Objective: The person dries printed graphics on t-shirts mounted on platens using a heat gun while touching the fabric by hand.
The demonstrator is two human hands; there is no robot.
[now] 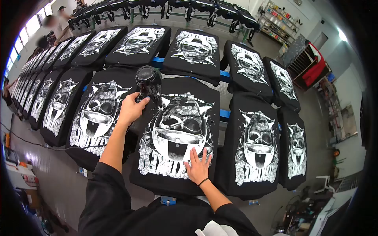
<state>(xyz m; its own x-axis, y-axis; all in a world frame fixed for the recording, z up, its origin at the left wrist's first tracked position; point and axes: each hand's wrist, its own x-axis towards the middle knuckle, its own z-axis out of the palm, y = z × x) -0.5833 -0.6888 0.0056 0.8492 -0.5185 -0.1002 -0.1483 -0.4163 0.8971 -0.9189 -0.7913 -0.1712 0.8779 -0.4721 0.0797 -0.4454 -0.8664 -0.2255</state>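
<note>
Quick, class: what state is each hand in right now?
Left hand: closed, holding the dryer.
Right hand: open, fingers spread, palm down on the shirt, holding nothing.

Dryer (147,80) is in left hand (133,106), by centre shirt's (179,133) far left; right hand (199,167) lies on that shirt's near right. Other shirts (256,147) lie left, right and far.

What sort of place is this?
Probably a garment-printing workshop. Black shirts or similar garments lie flat in long rows, each with a large white print, and the left hand holds what looks like a hot-air dryer over one.
</note>
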